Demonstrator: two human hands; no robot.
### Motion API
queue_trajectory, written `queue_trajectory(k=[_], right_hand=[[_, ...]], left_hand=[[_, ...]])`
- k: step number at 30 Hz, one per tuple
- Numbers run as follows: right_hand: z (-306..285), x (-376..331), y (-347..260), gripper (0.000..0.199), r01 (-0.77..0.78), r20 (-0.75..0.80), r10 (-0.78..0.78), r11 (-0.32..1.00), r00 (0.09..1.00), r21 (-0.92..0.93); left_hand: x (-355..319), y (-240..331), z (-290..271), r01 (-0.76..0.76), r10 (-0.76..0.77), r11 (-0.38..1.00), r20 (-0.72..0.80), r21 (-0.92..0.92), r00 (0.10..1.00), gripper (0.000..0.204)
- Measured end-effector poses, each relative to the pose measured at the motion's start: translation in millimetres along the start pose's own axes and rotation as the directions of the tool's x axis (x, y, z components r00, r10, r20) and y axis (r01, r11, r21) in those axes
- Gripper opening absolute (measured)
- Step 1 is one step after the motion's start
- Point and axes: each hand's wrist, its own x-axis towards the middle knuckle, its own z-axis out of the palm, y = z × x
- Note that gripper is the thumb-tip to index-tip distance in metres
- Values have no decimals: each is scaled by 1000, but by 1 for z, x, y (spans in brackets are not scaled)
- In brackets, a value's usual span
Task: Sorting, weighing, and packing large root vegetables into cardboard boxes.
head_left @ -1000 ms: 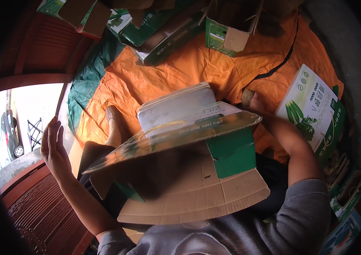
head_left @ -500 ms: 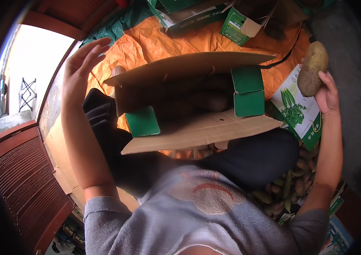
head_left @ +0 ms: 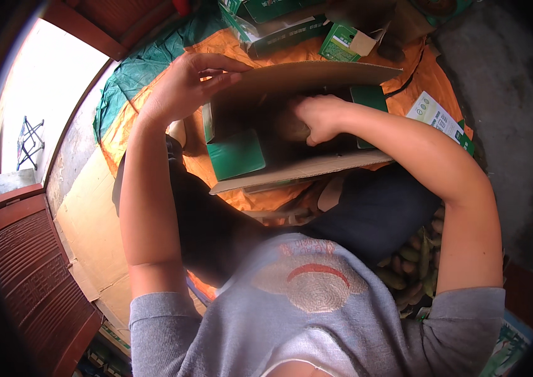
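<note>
1. Brown-and-green cardboard box (head_left: 291,119) lies open on the person's lap, over an orange tarpaulin (head_left: 153,94).
2. Left hand (head_left: 188,85) grips the box's upper flap, fingers curled over its edge.
3. Right hand (head_left: 320,118), inside the box, is closed around a brown tuber (head_left: 291,129).

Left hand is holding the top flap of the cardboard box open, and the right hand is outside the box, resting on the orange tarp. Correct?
Not quite. The head view shows the right hand inside the cardboard box, on a brown tuber-like item, not on the orange tarp. The left hand does hold the top flap.
</note>
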Motion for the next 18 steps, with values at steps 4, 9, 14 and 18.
queue_trajectory(k=[4,9,14,18], right_hand=[[25,23,20,77,-101,-46,97,989,994,-110],[-13,-51,-4,48,80,-369,-59,996,928,41],[-6,-169,29,34,286,-911,185,910,369,300],[67,-260,77,29,220,-844,521,844,-124,489]], left_hand=[[-4,-4,2,-13,13,999,-14,-38,1000,23],[-13,-19,1,-5,3,990,-15,-144,1000,25],[-13,-24,4,-31,27,981,-21,-191,999,28],[-17,-31,-5,-161,92,952,-256,-262,962,35]])
